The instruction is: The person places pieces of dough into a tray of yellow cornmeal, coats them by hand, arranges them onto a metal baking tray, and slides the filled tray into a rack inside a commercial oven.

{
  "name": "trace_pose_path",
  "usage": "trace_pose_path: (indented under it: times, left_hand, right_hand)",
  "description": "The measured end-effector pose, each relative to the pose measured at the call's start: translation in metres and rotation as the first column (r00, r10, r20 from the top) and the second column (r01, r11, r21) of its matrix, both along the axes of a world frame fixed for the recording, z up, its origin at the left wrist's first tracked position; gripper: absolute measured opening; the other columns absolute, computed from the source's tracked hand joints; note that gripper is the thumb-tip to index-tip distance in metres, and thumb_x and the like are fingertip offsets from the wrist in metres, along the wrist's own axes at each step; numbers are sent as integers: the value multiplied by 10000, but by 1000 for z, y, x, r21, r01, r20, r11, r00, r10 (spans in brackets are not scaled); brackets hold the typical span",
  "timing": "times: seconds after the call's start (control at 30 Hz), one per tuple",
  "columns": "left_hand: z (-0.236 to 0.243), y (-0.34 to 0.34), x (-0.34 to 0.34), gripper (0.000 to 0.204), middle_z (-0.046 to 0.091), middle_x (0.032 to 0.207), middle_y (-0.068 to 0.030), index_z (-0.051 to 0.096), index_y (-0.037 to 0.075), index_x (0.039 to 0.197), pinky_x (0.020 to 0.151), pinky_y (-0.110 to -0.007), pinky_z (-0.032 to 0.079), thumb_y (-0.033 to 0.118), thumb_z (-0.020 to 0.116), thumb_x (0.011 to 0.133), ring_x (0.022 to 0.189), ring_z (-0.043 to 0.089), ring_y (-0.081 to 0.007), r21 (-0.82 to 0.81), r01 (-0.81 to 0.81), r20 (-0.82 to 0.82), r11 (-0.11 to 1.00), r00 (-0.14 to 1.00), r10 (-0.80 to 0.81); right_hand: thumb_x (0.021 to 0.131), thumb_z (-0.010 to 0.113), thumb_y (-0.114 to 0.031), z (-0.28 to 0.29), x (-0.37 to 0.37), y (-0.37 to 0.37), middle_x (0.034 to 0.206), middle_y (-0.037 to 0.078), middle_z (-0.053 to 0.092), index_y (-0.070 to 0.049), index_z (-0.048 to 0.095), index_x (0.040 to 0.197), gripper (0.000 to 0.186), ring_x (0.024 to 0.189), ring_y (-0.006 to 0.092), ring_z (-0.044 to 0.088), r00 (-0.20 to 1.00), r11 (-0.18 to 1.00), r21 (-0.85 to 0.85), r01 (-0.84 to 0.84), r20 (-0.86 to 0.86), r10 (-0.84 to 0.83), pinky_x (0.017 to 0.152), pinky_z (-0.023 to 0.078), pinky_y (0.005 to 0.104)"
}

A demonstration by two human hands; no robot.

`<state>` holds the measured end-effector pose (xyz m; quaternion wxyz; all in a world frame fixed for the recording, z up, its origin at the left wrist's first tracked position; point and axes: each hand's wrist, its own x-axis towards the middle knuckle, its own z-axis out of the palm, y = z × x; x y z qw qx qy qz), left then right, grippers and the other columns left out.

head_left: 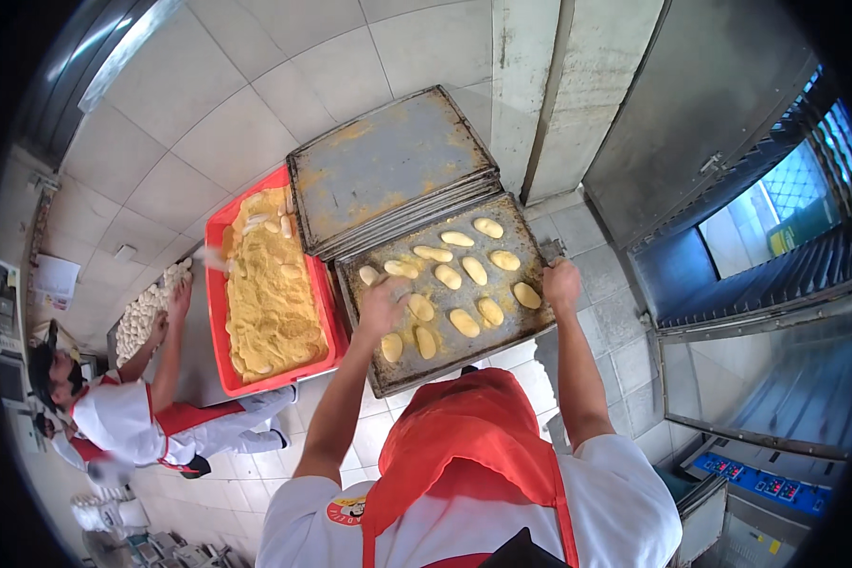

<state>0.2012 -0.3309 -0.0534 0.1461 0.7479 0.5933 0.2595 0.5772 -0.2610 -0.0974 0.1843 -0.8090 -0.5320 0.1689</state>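
A dark, worn baking tray (pixel 464 358) lies in front of me, tilted in view. Spread over it are several oval dough pieces (pixel 464 323), dusted with yellow crumbs. My left hand (pixel 382 307) hovers over the tray's left part among the dough pieces, thumb and fingers apart, with no object visible in it. At the tray's right edge, my right hand (pixel 560 282) is closed on the rim; its fingertips are partly hidden. Left of the tray stands a red plastic crate (pixel 220 327) filled with yellow crumbs (pixel 275 312), a few pale dough pieces lying at its far end.
Stacked baking trays (pixel 388 166) rise just beyond the tray. On the left, another person (pixel 133 417) reaches toward a heap of small white dough pieces (pixel 151 312). A metal oven or rack cabinet (pixel 729 284) with an open door stands to the right.
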Motion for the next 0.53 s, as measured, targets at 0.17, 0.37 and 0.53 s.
trace_pose_path:
  times: [0.17, 0.37, 0.53]
  left_hand:
    - [-24, -145, 14, 298, 710, 922, -85, 697, 16, 1065, 801, -312, 514, 215, 730, 845, 857, 658, -168, -408, -68, 545, 910, 782, 303]
    - [-45, -195, 48, 249, 721, 946, -131, 720, 32, 1041, 815, -335, 528, 215, 700, 873, 860, 688, -230, -445, -50, 548, 894, 774, 316]
    - [-5, -106, 59, 172, 735, 984, -139, 729, 43, 1005, 864, -400, 504, 175, 683, 906, 954, 679, -256, 3, -166, 234, 986, 959, 161]
  right_hand:
    - [808, 671, -205, -25, 2, 20, 993, 248, 696, 33, 689, 979, 294, 939, 412, 670, 993, 995, 0, -99, 65, 99, 805, 538, 475]
    - [807, 730, -259, -34, 56, 4, 1123, 277, 660, 63, 642, 1108, 449, 1068, 404, 642, 986, 960, -226, -164, -69, 152, 836, 521, 496]
    - [832, 740, -253, -45, 61, -103, 1245, 199, 651, -13, 573, 1329, 577, 1259, 358, 552, 906, 982, 152, -115, -390, 166, 1074, 404, 388]
